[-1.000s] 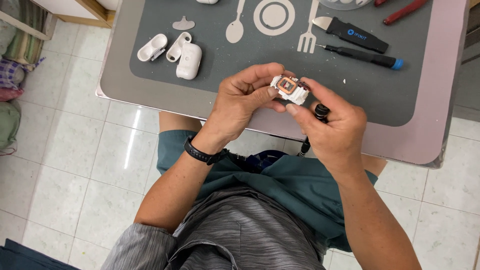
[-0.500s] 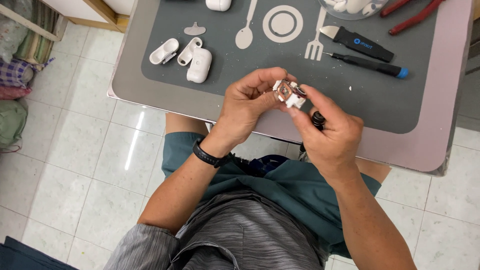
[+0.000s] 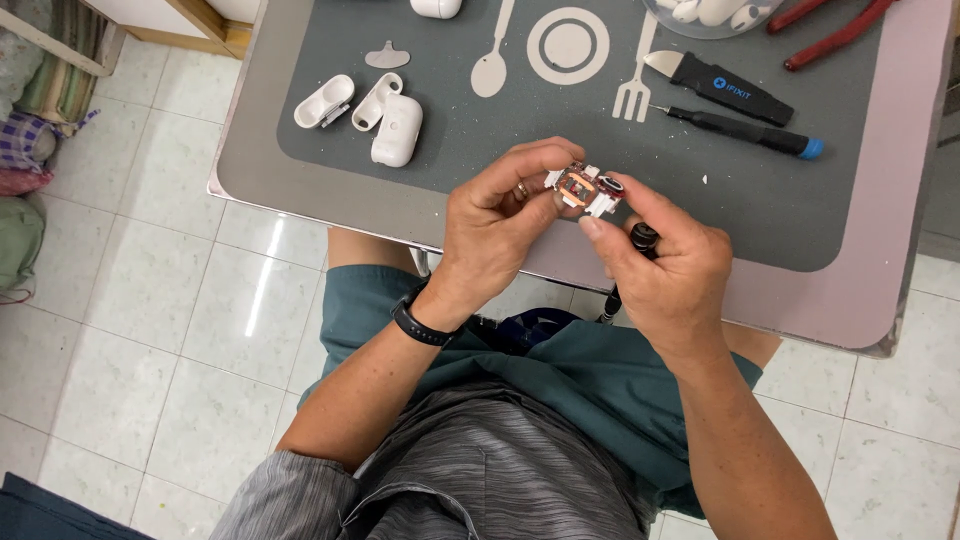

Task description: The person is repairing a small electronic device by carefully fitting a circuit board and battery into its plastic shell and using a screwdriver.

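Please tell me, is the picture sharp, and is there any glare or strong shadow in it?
Head view: light is soft and even, shadows faint; the small part between the left hand and right hand is sharp; a bright glare streak lies on the floor tile; the table edge looks slightly bowed.

glossy white plastic case (image 3: 397, 129), matt grey mat (image 3: 480, 140)

1. The floor (image 3: 140, 330) has big, pale, shiny tiles with light glinting on them.
2. A small table (image 3: 880, 300) with a pinkish-grey edge stands on it.
3. A wooden shelf (image 3: 200, 20) sits at the top left.
4. Folded cloths (image 3: 40, 110) lie piled at the left edge.
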